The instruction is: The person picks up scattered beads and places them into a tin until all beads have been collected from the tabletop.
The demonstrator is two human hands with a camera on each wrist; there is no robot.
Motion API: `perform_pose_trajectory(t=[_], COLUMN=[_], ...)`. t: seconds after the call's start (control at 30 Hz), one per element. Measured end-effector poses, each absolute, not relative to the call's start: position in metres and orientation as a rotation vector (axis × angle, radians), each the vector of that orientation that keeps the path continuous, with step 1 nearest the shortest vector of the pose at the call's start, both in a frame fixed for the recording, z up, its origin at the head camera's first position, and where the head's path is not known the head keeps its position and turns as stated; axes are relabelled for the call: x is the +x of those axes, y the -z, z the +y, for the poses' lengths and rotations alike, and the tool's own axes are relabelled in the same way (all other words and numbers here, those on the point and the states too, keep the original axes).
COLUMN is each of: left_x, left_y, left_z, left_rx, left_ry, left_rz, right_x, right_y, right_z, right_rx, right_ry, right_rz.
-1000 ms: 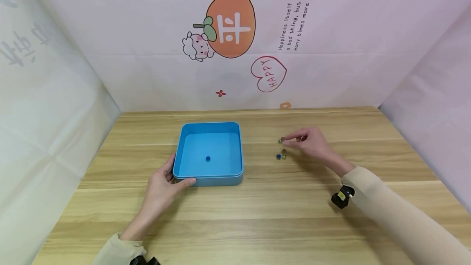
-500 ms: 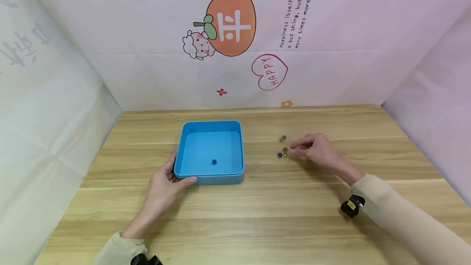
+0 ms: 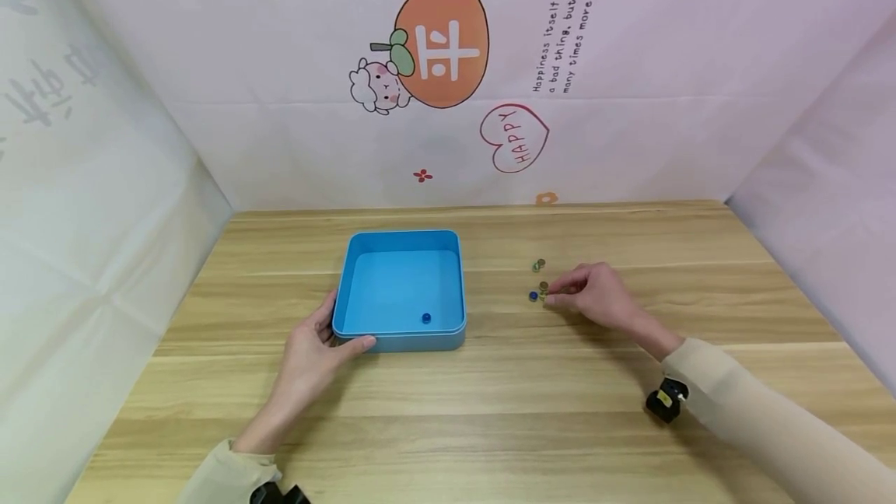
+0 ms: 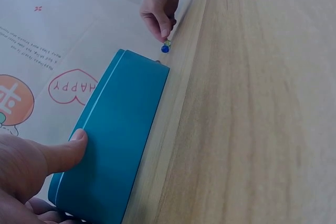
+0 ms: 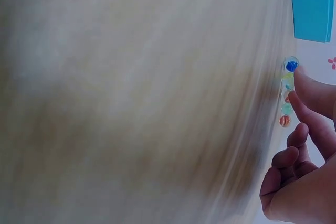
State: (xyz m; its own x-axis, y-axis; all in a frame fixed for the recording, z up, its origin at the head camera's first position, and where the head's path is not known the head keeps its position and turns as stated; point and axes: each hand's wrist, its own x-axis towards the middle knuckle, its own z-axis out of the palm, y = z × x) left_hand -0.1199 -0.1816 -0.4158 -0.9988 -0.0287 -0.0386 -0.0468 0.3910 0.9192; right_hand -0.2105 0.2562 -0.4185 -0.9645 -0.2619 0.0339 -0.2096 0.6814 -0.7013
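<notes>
My left hand [image 3: 308,356] grips the near left corner of a square, open blue box [image 3: 399,343], thumb on its front wall and fingers along its left side. Inside the box lies a dark blue marble [image 3: 426,318]. Right of the box, my right hand [image 3: 595,295] reaches low to a small group of glass marbles. Its thumb and index finger stand apart at the yellow marble [image 5: 288,80], their tips close to it. A blue marble [image 5: 292,66] sits beside the thumb tip. An orange marble [image 3: 544,285] lies just behind the yellow one.
Farther back on the wooden table [image 3: 448,418] are a green marble [image 3: 536,266] and another orange marble [image 3: 541,262], side by side. Printed white cloth [image 3: 294,154] rises behind the table and at both sides.
My right hand has drawn back from the rear pair of marbles and moved nearer, to the yellow marble. The marble in the box has rolled right and toward me. My left hand stays put.
</notes>
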Motion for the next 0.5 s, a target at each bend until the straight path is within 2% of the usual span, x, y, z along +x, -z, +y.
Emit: perform_pose_trajectory(t=[0.5], left_x=[-0.121], left_y=[0.4172], left_z=[-0.1812], left_rx=[-0.071], left_ry=[-1.733], left_rz=[2.608], right_x=[-0.2134], right_y=[0.4202], right_z=[0.2511], right_rx=[-0.399], right_ry=[1.094], right_rz=[2.852])
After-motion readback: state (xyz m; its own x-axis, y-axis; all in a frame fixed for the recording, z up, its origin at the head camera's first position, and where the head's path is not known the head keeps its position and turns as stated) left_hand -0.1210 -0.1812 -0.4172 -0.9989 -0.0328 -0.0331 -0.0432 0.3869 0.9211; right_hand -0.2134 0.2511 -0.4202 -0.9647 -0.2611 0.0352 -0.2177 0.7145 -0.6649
